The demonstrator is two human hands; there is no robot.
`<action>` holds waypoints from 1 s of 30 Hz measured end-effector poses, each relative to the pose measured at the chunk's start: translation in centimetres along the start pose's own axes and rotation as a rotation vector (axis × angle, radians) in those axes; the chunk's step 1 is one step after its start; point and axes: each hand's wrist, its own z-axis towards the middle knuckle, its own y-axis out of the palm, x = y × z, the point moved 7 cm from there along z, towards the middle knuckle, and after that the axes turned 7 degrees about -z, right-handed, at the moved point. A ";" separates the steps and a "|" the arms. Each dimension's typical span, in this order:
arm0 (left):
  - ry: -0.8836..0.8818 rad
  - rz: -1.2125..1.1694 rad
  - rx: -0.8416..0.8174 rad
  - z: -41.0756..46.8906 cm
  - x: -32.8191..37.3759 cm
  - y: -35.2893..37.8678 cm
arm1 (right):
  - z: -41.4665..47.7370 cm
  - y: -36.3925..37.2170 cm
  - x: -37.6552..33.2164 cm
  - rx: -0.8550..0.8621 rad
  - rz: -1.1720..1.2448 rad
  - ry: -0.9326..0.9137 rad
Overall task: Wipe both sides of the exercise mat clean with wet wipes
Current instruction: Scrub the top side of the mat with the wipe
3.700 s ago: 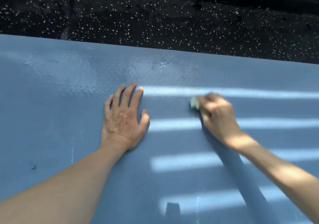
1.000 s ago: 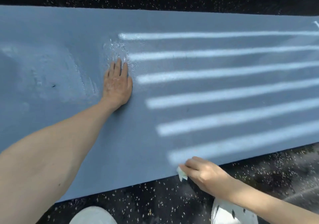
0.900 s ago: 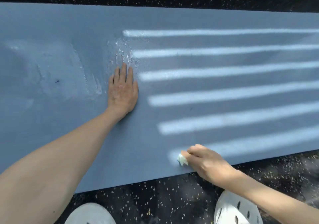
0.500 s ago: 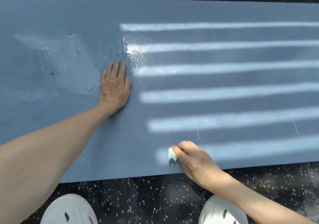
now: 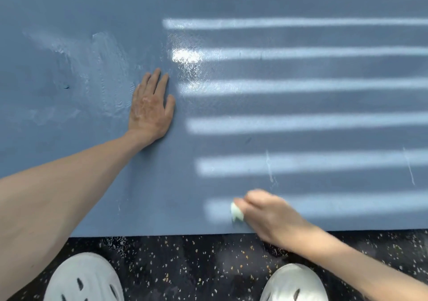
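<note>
The blue exercise mat (image 5: 301, 106) lies flat across the dark floor and fills most of the view. My left hand (image 5: 150, 108) rests flat on the mat near its middle, fingers straight and pointing away from me. My right hand (image 5: 271, 217) is curled round a small pale wet wipe (image 5: 236, 212) and holds it against the mat close to the near edge. The hand is motion-blurred. Wet, shiny patches show on the mat to the left of and just beyond my left hand.
Black speckled floor (image 5: 196, 266) runs along the mat's near edge. My two white perforated shoes stand on it, the left shoe (image 5: 83, 280) and the right shoe (image 5: 294, 284). Stripes of sunlight cross the right half of the mat.
My right hand with the wipe came from the mat's far side to its near edge, then slid a little to the right along it. My left hand stayed flat on the mat.
</note>
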 end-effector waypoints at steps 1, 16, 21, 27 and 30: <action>0.000 0.003 -0.004 0.0 0.0 0.1 | 1.6 -0.7 2.1 0.091 -0.037 0.077; 0.108 -0.020 -0.004 6.3 7.5 2.4 | 3.9 -2.0 4.0 0.138 0.094 0.137; 0.080 0.008 0.014 9.7 8.8 3.4 | 7.5 -4.9 10.2 0.368 -0.019 0.321; 0.035 -0.011 -0.023 13.3 8.5 4.2 | 8.4 -4.8 9.3 0.167 0.011 0.157; 0.022 -0.045 -0.016 13.4 8.4 4.5 | 12.4 -7.2 14.8 0.339 -0.077 0.378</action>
